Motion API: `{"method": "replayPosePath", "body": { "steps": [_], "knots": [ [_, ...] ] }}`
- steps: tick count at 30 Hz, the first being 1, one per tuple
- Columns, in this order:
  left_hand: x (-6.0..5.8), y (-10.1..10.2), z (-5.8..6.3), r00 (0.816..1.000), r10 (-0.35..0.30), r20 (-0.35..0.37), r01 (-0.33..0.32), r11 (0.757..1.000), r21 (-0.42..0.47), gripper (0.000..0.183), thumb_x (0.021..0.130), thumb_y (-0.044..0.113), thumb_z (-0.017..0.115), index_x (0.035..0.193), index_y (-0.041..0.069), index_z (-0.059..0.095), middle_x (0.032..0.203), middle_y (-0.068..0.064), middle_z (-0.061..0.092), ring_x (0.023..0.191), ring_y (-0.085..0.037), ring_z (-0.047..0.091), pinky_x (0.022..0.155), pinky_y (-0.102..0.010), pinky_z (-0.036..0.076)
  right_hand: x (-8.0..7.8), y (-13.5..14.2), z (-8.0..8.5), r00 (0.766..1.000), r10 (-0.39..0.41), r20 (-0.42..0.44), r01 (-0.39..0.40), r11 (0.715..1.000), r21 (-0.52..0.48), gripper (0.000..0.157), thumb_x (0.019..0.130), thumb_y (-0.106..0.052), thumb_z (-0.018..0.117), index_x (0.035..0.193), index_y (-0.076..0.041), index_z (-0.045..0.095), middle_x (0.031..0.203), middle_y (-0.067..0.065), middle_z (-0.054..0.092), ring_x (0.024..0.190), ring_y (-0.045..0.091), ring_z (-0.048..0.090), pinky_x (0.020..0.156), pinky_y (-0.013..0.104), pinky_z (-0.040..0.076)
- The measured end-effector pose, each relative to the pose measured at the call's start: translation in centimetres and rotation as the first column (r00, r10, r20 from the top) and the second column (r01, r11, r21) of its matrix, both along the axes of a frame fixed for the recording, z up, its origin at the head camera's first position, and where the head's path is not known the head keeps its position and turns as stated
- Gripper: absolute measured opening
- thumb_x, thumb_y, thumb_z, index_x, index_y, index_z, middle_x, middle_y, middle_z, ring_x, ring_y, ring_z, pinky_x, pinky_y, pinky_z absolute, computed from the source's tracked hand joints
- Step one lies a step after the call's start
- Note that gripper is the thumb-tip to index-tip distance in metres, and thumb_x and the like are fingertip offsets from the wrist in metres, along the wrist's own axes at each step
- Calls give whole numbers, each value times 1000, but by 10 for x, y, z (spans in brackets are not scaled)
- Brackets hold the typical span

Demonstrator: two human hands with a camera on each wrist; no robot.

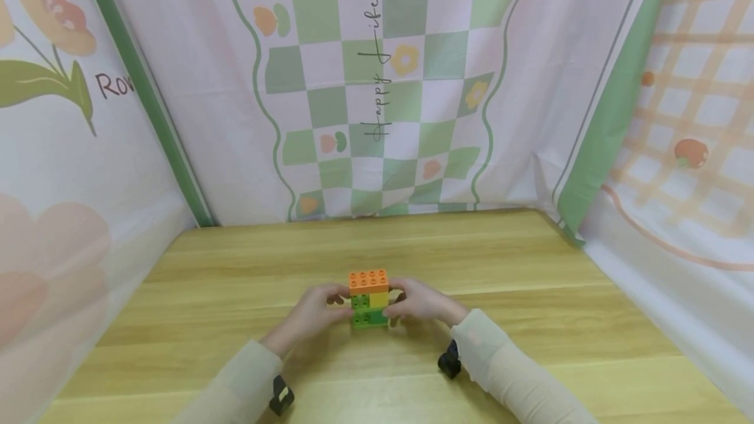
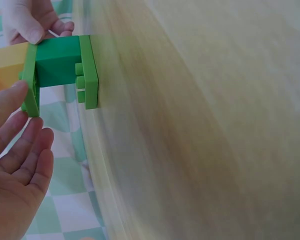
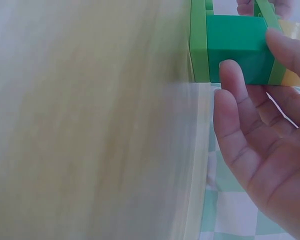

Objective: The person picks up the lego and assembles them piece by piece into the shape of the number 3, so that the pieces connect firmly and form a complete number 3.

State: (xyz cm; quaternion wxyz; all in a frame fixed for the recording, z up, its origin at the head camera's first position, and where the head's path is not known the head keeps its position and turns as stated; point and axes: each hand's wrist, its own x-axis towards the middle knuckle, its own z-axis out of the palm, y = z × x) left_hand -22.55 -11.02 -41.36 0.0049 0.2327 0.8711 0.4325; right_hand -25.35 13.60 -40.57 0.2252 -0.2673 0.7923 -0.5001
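A small stack of toy building bricks stands upright between the two hands. On top is a studded orange brick (image 1: 368, 281), over a yellow brick (image 1: 379, 300) on the right side. Lower down, a dark green brick (image 2: 57, 62) sits between a light green middle plate (image 2: 31, 75) and a light green base plate (image 2: 91, 75), which is right at the tabletop. My left hand (image 1: 312, 313) pinches the middle plate's left end between thumb and fingers. From the right, my right hand (image 1: 421, 300) grips the stack, thumb against the middle plate and dark green brick.
The wooden table (image 1: 247, 260) stretches around the stack. A checkered cloth (image 1: 383, 84) hangs behind it, with a flower-print cloth (image 1: 47, 149) on the left and a plaid one (image 1: 695, 116) on the right. Black wrist devices (image 1: 449, 362) hang below the sleeves.
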Motion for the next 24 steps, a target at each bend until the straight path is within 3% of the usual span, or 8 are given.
{"method": "replayPosePath", "body": {
  "steps": [24],
  "knots": [
    [-1,0,-4,1000,0,-15,0,1000,-17,32,82,19,69,108,3,64,103,-8,63,89,-20,58,82,-39,47,-2,0,-1,1000,8,-19,-7,1000,8,54,83,-9,67,132,-2,45,118,12,54,78,28,62,69,40,52]
  ]
}}
